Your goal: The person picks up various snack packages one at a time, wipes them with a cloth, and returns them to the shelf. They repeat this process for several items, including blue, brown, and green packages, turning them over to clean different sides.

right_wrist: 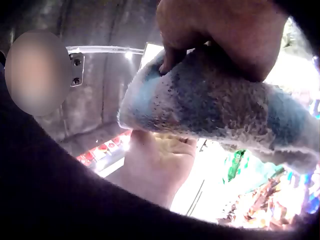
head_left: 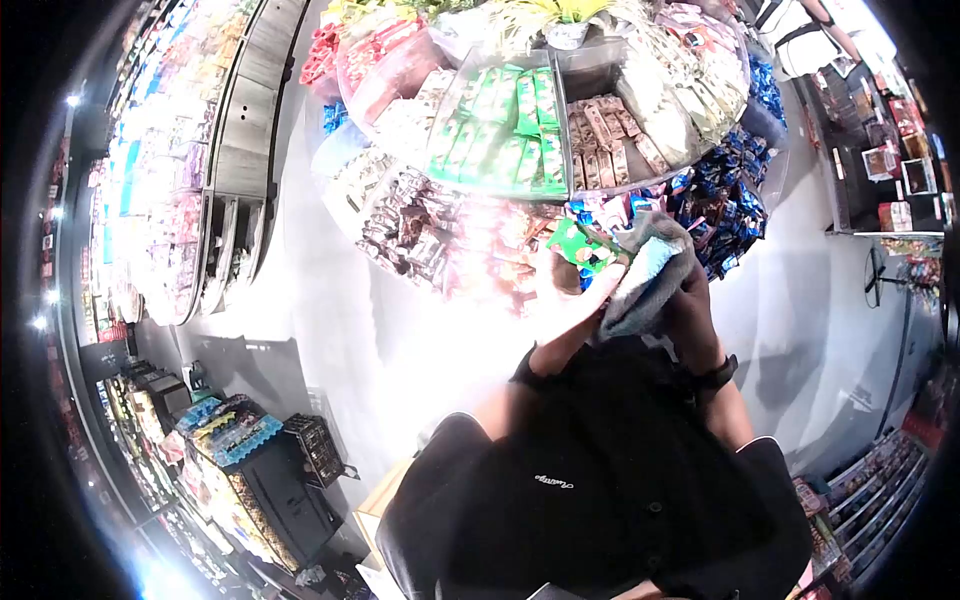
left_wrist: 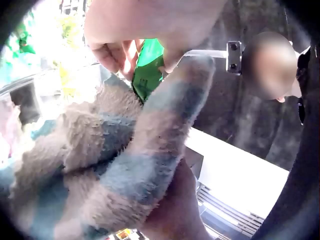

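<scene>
My left hand (head_left: 570, 305) pinches a green packet (head_left: 582, 247) between thumb and fingers, just left of a fluffy striped cloth. My right hand (head_left: 692, 312) grips that grey, white and blue cloth (head_left: 648, 290) from its right side. In the left wrist view the green packet (left_wrist: 150, 67) hangs from the left hand (left_wrist: 155, 20), partly behind the cloth (left_wrist: 145, 165). The right wrist view has the right hand (right_wrist: 225, 32) curled over the cloth (right_wrist: 210, 100), and the left hand (right_wrist: 157, 162) beneath it, its packet hidden there.
A round tiered display with clear bins (head_left: 500, 187) of wrapped sweets stands in front. Green packets (head_left: 490, 130) fill one bin, and dark blue packets (head_left: 725, 205) lie to the right. Stocked shelves (head_left: 235, 130) line the left; a black box display (head_left: 275, 500) stands lower left.
</scene>
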A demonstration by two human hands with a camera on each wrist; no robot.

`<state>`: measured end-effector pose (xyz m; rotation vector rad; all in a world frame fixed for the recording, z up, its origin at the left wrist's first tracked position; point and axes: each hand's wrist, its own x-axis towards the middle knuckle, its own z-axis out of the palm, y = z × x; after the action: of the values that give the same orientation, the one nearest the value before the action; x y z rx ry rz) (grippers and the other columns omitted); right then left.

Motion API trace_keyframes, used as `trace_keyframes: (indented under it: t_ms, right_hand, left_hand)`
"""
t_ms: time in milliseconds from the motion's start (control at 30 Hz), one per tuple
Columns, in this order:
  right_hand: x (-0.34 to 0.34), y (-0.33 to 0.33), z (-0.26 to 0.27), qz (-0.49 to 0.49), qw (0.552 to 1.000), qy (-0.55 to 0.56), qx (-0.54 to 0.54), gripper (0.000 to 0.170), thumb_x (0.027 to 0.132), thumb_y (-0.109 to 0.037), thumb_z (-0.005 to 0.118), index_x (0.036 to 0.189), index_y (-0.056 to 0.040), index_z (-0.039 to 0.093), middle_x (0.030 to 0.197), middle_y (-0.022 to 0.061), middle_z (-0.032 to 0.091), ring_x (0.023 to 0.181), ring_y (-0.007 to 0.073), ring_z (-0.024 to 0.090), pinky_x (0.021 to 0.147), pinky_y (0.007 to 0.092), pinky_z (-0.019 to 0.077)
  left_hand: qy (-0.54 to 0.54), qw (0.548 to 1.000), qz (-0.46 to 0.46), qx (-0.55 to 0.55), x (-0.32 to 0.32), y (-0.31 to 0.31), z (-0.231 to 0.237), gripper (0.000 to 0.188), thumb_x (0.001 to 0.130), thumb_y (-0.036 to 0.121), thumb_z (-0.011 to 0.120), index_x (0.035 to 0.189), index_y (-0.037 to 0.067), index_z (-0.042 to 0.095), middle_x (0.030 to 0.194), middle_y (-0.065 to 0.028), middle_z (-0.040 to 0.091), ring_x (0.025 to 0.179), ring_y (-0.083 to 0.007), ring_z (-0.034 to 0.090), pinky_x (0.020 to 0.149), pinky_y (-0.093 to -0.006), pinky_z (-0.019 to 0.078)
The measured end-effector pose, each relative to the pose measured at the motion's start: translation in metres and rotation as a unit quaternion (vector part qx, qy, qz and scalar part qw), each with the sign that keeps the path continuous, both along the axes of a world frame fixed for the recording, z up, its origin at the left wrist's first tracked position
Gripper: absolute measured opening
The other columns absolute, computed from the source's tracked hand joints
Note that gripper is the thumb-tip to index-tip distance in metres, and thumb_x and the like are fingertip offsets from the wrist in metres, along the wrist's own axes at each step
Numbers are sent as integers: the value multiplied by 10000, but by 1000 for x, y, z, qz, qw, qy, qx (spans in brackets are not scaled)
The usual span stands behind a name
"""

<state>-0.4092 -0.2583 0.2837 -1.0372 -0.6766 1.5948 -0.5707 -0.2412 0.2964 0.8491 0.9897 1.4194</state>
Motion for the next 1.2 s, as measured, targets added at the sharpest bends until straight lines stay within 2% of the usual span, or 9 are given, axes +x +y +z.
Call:
trace_keyframes:
  t_ms: [200, 367, 400, 467, 733, 833, 1000, 1100, 1200]
  right_hand:
    - [0, 7, -2, -51, 991, -116, 46, 548, 850, -124, 687, 1327, -21, 438, 1220, 77, 566, 1078, 177, 571, 910, 316, 494]
    - [36, -6, -28, -134, 982, 106, 79, 461, 899, -185, 617, 1296, -17, 452, 1210, 130, 555, 1143, 262, 545, 963, 418, 466]
    - [48, -12, -27, -67, 968, -193, 147, 576, 878, -296, 639, 1325, -11, 414, 1232, 115, 546, 1133, 256, 547, 968, 405, 459]
    - [70, -24, -31, -48, 745, -624, 230, 671, 861, -388, 656, 1347, -10, 388, 1252, 103, 538, 1124, 254, 547, 971, 395, 451]
    - [121, -86, -90, -21, 615, -772, 162, 454, 894, -235, 621, 1289, -54, 488, 1242, 118, 554, 1142, 291, 528, 962, 412, 436]
    - [125, -86, -103, -10, 719, -685, 117, 421, 893, -197, 626, 1281, -80, 513, 1256, 128, 547, 1154, 313, 513, 968, 424, 424]
    - [142, -83, -120, 22, 682, -701, 206, 466, 872, -216, 625, 1302, -94, 490, 1281, 128, 517, 1184, 316, 479, 1003, 443, 386]
    - [167, -91, -159, 38, 893, -443, 73, 439, 990, -261, 437, 1388, -79, 391, 1380, 115, 442, 1261, 297, 420, 1085, 436, 328]
    - [176, -79, -131, 133, 736, -651, 131, 439, 943, -237, 500, 1343, -72, 429, 1330, 108, 478, 1230, 295, 442, 1051, 435, 353]
  left_hand:
    - [-93, 994, 37, -33, 7, 15, 3, 371, 812, -11, 697, 1115, 53, 491, 982, -67, 607, 887, -111, 589, 773, -250, 471]
    - [22, 992, 116, -44, -49, 69, -42, 232, 922, 195, 595, 1068, 16, 609, 866, -20, 595, 768, -80, 535, 686, -224, 431]
    - [72, 990, 113, -35, -60, 83, -47, 236, 917, 219, 607, 1053, 26, 621, 832, -8, 594, 726, -74, 522, 655, -228, 424]
    - [219, 969, 117, -5, -82, 114, -76, 283, 903, 256, 629, 1060, 20, 629, 787, -11, 604, 669, -81, 517, 617, -241, 423]
    - [484, 860, 150, 61, -85, 161, -126, 432, 857, 304, 672, 1103, -38, 576, 971, -176, 661, 881, -281, 643, 795, -371, 496]
    - [541, 825, 152, 59, -74, 164, -130, 351, 854, 260, 673, 1037, -25, 582, 960, -174, 656, 885, -306, 632, 791, -385, 488]
    - [644, 724, 163, 184, -59, 158, -112, 232, 851, 173, 644, 993, -5, 600, 917, -171, 623, 848, -338, 578, 762, -403, 461]
    - [661, 706, 191, 168, -40, 150, -91, 204, 849, 167, 645, 959, -1, 605, 919, -174, 609, 861, -336, 567, 770, -406, 452]
    - [627, 759, 157, 76, -25, 145, -114, 229, 847, 230, 640, 891, 11, 592, 897, -186, 590, 874, -349, 558, 797, -427, 444]
